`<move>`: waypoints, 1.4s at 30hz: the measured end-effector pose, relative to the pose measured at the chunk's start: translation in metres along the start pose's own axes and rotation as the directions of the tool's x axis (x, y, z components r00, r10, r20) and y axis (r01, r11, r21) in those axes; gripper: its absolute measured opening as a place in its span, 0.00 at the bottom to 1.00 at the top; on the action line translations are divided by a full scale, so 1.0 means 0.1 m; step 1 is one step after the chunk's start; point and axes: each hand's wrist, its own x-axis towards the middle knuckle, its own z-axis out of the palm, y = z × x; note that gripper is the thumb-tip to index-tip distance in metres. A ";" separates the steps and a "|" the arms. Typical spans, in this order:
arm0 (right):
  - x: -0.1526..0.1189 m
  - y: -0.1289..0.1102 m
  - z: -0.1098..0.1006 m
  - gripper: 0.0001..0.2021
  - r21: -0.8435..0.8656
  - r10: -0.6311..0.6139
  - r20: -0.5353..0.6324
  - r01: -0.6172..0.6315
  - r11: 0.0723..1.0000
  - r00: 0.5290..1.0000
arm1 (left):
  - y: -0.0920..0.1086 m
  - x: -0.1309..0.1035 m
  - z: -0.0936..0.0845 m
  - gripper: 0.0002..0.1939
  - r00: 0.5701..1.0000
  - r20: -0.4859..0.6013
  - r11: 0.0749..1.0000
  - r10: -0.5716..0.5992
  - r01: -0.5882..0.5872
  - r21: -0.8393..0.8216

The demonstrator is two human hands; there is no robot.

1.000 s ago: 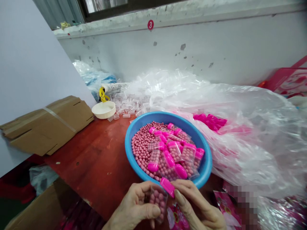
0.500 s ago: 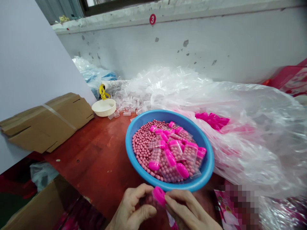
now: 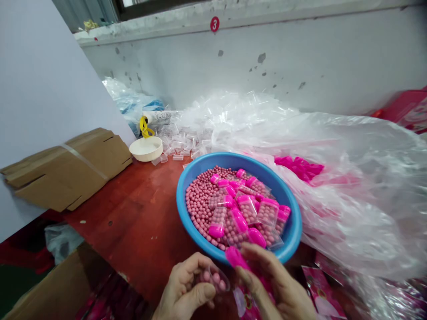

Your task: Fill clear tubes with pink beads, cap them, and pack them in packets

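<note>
My left hand (image 3: 182, 286) pinches a small clear plastic container (image 3: 218, 281) with pink beads in it, its open mouth facing right. Just apart from that mouth, a bright pink cap (image 3: 236, 258) is held between the thumb and fingers of my right hand (image 3: 276, 282), which is a little blurred. Beyond both hands stands a blue basin (image 3: 182, 209) of loose pink beads (image 3: 202, 195). Capped containers (image 3: 267, 211) full of beads lie in a heap on the basin's right side. A pink printed packet (image 3: 245, 302) shows below my hands.
Flattened cardboard (image 3: 70, 166) leans at the left. A white shallow dish (image 3: 147, 151) stands beside loose clear containers (image 3: 182, 149) at the back. Clear plastic bags (image 3: 350, 178) spread along the right, one with pink caps (image 3: 298, 168). Pink packets (image 3: 322, 289) lie lower right.
The pink cap has come off the container in my left hand. My right hand has moved up and right with the cap, and the container's bead-filled mouth now shows.
</note>
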 end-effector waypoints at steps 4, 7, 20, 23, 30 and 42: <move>0.55 -0.20 -0.04 0.16 -0.294 -0.206 0.098 0.226 0.929 0.974 | -0.02 0.01 -0.06 0.14 0.992 -0.094 0.995 0.081 -0.087 -0.054; 0.96 -0.31 0.18 0.12 -0.490 0.052 0.392 0.161 0.857 0.919 | -0.03 0.01 -0.11 0.13 0.979 -0.160 0.989 0.130 -0.140 -0.052; 1.14 -0.05 0.82 0.12 -0.541 0.273 0.655 0.185 0.821 0.705 | 0.17 0.06 -0.22 0.08 0.921 -0.341 0.974 0.188 -0.220 -0.057; 1.18 -0.09 0.77 0.08 -0.483 0.244 0.623 0.120 0.868 0.743 | 0.18 0.05 -0.20 0.08 0.923 -0.333 0.971 0.192 -0.228 -0.074; 0.98 -0.30 0.49 0.10 -0.053 0.081 0.609 -0.061 0.997 0.789 | 0.16 0.08 -0.15 0.09 0.922 -0.309 0.966 0.232 -0.257 -0.041; 0.70 -0.31 0.45 0.12 0.493 0.076 0.631 -0.475 0.729 0.772 | 0.13 0.13 -0.04 0.06 0.949 -0.202 0.960 0.243 -0.265 -0.088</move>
